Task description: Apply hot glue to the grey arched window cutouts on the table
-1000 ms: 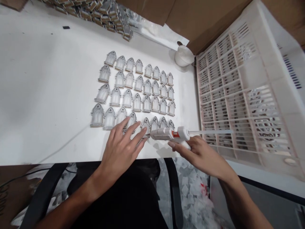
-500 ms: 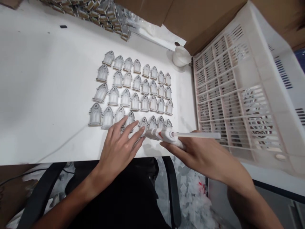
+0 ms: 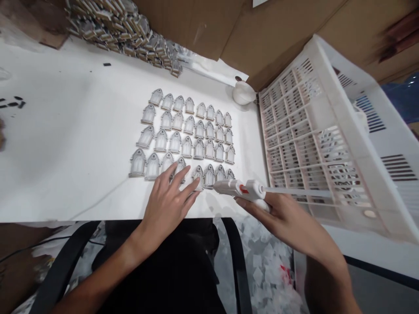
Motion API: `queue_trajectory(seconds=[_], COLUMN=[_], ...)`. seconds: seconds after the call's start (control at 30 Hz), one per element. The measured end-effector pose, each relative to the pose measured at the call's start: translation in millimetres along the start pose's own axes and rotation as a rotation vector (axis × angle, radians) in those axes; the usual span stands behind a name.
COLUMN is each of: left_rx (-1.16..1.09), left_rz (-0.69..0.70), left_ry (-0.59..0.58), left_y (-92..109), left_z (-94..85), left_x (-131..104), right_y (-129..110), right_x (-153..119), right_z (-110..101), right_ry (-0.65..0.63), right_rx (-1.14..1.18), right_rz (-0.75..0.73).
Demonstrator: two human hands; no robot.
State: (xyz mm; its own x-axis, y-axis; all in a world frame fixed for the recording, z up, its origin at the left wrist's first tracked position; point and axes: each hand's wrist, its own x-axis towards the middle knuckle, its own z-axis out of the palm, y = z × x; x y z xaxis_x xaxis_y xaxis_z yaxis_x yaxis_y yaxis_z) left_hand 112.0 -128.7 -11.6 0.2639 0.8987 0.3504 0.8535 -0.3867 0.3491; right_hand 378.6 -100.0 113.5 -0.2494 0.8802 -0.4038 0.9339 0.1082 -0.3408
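My right hand (image 3: pixel 284 218) is wrapped round a white hot glue gun (image 3: pixel 240 189) with an orange mark, its nozzle pointing left and a long glue stick (image 3: pixel 297 192) jutting from its back. Over the front row of small arched, window-shaped pieces (image 3: pixel 152 167) lies my left hand (image 3: pixel 172 200), palm down with fingers spread. Its fingertips are at an arched piece (image 3: pixel 198 176) and partly cover its neighbours. Several rows of these grey-framed pieces are laid out on the white table (image 3: pixel 91 148). The glue gun's nozzle is apart from the left hand, close to the front row's right part.
A white slatted plastic crate (image 3: pixel 294 131) stands on the right. At the back are a heap of similar pieces (image 3: pixel 131 35), a small white container (image 3: pixel 244 93) and cardboard (image 3: pixel 196 22). Black scraps (image 3: pixel 13 104) lie at left. A chair armrest (image 3: pixel 237 261) is below the table edge.
My right hand has drawn the glue gun to the right, away from my left fingers. My left hand stays spread at the front row. The view has shifted slightly.
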Motion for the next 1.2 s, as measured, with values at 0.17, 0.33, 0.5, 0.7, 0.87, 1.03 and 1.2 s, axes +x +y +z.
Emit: queue_trajectory(seconds=[0.17,0.33,0.5,0.7,0.87,1.03,1.2], left_rx=[0.011,0.013,-0.055,0.02,0.061,0.072,0.071], left_rz=[-0.019,0.033,0.058,0.024,0.034,0.032,0.022], left_ry=[0.011,0.03,0.041,0.062,0.022,0.043,0.034], left_y=[-10.1,-15.1,-12.5,-26.2,-32.4,-32.0,-31.0], left_z=[-10.0,-15.3,-17.8,-22.1,-20.1,-15.7,-15.6], left_x=[-12.0,-30.5,-34.8,-27.4,-23.8,-23.8,-22.7], right_y=[-1.9,-7.9,-18.8,-21.3,-22.8,-27.3,-27.6], right_x=[5.3,19.3,33.7,44.7,50.3,51.7,49.3], right_z=[4.6,13.3,22.5,35.8,40.2,40.0,40.9], right_ry=[0.009,0.006,-0.018,-0.032,-0.051,-0.044,-0.017], right_rx=[0.079,0.193,0.305,0.322,0.323,0.283,0.172], right_rz=[-0.04,-0.073,-0.102,-0.098,-0.129,-0.137,-0.13])
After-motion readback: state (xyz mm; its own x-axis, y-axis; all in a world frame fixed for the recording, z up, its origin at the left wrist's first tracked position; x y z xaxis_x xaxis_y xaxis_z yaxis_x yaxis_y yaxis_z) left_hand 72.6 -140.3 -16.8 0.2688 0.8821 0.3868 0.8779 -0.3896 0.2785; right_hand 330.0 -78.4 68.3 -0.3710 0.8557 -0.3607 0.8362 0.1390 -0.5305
